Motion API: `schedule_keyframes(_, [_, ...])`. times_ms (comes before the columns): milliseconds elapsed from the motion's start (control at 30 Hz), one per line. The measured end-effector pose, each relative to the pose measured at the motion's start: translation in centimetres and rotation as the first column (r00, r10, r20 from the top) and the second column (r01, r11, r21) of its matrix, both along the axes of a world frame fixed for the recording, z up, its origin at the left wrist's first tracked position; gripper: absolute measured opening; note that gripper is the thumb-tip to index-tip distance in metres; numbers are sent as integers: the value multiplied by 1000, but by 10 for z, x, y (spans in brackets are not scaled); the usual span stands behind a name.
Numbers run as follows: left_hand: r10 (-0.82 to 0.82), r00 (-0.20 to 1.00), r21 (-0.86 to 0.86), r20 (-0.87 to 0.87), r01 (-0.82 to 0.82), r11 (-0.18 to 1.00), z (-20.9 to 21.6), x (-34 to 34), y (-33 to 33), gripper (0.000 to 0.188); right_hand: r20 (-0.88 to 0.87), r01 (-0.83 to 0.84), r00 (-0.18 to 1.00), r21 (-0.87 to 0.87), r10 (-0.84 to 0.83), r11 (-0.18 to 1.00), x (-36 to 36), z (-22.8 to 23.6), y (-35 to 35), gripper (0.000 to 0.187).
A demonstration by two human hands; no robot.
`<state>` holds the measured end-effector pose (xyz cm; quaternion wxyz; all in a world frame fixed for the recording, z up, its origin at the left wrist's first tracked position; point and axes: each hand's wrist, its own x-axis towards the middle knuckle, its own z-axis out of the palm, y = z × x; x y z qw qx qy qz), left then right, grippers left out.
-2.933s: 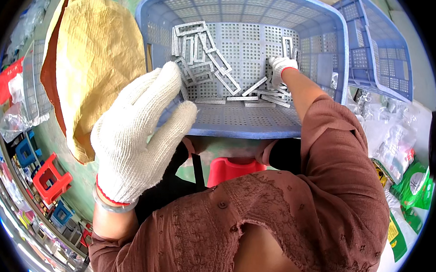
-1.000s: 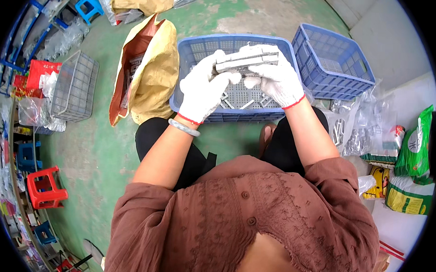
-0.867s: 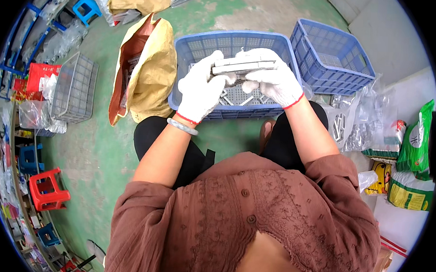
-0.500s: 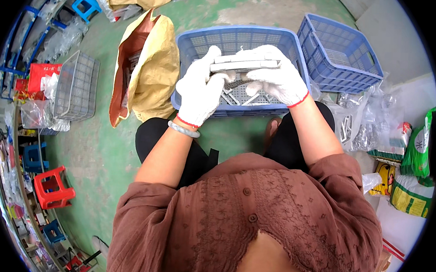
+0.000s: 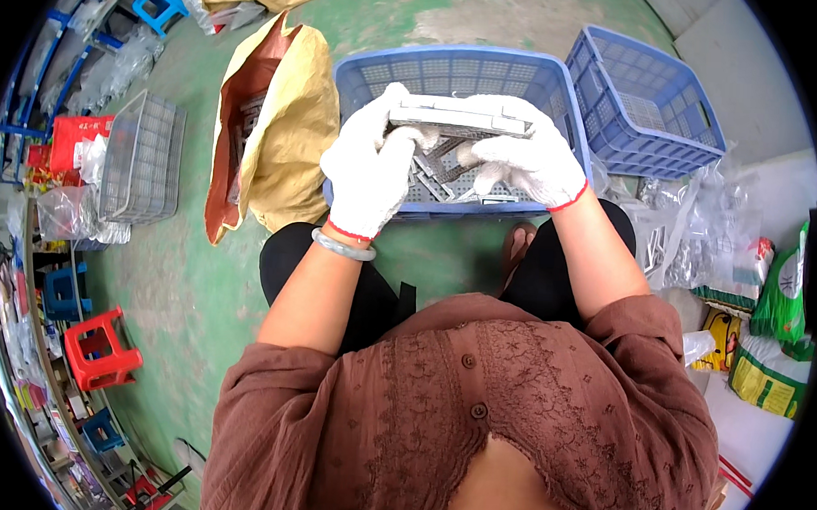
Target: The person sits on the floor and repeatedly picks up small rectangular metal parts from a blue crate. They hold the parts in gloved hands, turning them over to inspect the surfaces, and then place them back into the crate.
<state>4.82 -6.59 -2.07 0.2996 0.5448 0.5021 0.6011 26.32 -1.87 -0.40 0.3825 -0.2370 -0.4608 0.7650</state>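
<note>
**Metal strips held in two gloved hands over a blue crate**

Grey metal strips (image 5: 458,119), stacked into a flat bundle, were held level above a blue crate (image 5: 453,70) on the green floor (image 5: 180,272). The left hand (image 5: 369,167), in a white knit glove, was clamped on the bundle's left end, thumb curled underneath. The right hand (image 5: 522,160), gloved the same way, gripped the right end, fingers folded over the top. The hands were apart, one at each end.

More loose strips lay in the crate just below. A second, empty blue crate (image 5: 648,101) stood to the right, and an open yellow sack (image 5: 282,126) lay to the left. Clear plastic bags (image 5: 692,240) were piled at the near right.

The strips looked stiff and thin, likely with hard edges, so the gloves suited them. As a loose stack they would probably slide apart if tilted. Squeezing both ends and keeping the bundle level seemed the safest hold. The bundle appeared moderately heavy for its size.
</note>
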Motion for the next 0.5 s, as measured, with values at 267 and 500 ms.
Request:
schedule_keyframes(267, [-11, 996, 58, -85, 16, 998, 4, 8, 3, 37, -133, 65, 988, -100, -78, 993, 5, -5, 0, 28])
schedule_keyframes(500, [-103, 990, 76, 93, 96, 992, 5, 11, 1, 35, -144, 118, 980, -141, -139, 983, 11, -5, -4, 18])
